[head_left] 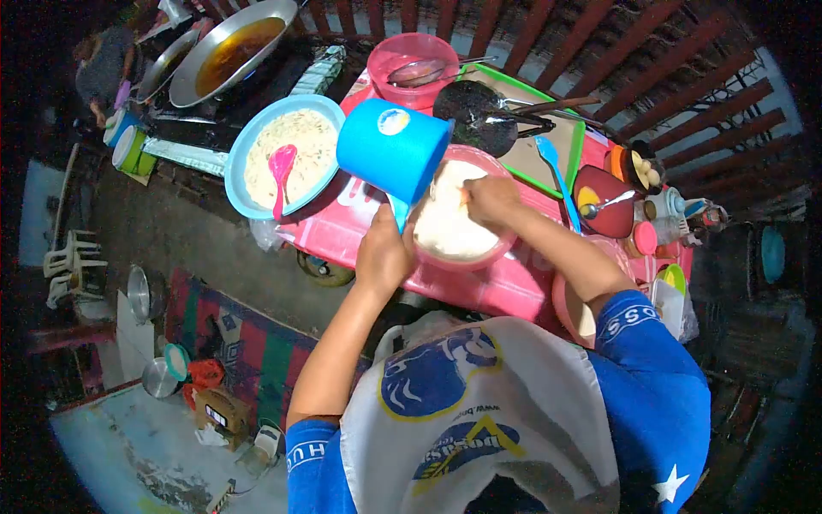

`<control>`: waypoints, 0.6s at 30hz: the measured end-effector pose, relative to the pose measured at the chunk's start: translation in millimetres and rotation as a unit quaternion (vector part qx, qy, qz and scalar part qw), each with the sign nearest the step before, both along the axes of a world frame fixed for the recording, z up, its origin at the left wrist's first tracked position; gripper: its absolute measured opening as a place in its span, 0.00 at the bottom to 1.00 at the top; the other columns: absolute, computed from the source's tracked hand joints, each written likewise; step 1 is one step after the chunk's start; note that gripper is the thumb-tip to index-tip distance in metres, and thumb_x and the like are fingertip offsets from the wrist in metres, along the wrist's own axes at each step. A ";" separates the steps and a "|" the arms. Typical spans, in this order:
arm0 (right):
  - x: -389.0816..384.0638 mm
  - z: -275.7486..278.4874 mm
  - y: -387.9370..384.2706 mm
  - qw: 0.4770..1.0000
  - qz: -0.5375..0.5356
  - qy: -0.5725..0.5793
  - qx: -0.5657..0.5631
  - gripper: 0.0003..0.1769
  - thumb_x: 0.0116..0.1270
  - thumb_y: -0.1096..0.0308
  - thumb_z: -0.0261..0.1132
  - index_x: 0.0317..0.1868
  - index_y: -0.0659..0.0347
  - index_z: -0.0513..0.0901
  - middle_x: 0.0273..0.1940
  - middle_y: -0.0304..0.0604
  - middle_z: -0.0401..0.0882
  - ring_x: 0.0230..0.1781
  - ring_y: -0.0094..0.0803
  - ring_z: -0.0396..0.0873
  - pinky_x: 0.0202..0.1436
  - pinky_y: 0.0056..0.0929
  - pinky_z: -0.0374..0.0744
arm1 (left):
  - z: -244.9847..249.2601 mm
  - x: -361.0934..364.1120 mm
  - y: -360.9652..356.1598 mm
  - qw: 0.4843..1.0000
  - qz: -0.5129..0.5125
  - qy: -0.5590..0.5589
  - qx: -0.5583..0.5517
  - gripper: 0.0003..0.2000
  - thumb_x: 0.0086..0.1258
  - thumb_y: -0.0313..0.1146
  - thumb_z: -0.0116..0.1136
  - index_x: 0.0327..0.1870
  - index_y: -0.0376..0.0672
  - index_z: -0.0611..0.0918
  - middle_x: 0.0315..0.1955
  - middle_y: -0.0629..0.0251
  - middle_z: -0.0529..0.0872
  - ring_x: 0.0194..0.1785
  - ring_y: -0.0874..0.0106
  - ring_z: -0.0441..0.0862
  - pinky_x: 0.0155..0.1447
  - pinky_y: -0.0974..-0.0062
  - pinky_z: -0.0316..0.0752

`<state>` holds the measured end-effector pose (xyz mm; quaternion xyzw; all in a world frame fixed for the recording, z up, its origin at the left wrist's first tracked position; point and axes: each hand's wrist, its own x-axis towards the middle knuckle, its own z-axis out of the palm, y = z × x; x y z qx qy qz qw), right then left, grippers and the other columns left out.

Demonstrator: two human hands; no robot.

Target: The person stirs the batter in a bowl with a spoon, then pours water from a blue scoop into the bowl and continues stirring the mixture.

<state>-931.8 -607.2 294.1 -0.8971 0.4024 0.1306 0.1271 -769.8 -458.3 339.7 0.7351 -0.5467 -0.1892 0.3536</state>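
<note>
My left hand is wrapped round the handle of a blue plastic pitcher, which is tilted over a pink bowl. White flour or batter fills much of that bowl. My right hand is inside the bowl with its fingertips in the white stuff; the fingers are curled and partly hidden, so what they hold cannot be made out. Left of the pitcher, a light blue basin holds a pale mixture with a pink spoon in it.
A wok of oil stands at the upper left. Behind the bowl are a pink tub, a dark pan and a green-edged tray with a blue spoon. Jars stand right. A person is at the far left.
</note>
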 end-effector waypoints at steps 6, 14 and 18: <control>-9.7 35.1 1.2 0.996 -0.002 0.069 0.062 0.10 0.51 0.67 0.57 0.34 0.55 0.80 0.32 0.49 0.80 0.37 0.44 0.79 0.37 0.41 0.76 | 22.4 11.9 2.7 0.911 0.085 0.392 0.100 0.08 0.62 0.33 0.55 0.36 0.39 0.72 0.21 0.65 0.75 0.23 0.73 0.74 0.26 0.75 0.68; -16.8 16.0 5.2 0.995 0.043 0.079 0.037 0.13 0.53 0.67 0.55 0.38 0.52 0.81 0.33 0.48 0.80 0.35 0.42 0.80 0.37 0.41 0.77 | 29.2 26.2 36.3 0.859 0.118 0.492 0.076 0.07 0.61 0.32 0.57 0.35 0.43 0.73 0.19 0.72 0.73 0.19 0.80 0.70 0.22 0.82 0.65; 2.3 3.5 0.3 0.999 0.012 0.033 0.001 0.14 0.53 0.65 0.55 0.40 0.52 0.80 0.33 0.48 0.80 0.36 0.43 0.79 0.38 0.41 0.76 | 29.5 24.0 48.6 0.857 0.138 0.489 0.082 0.08 0.60 0.32 0.58 0.34 0.43 0.73 0.19 0.72 0.73 0.20 0.80 0.70 0.24 0.83 0.66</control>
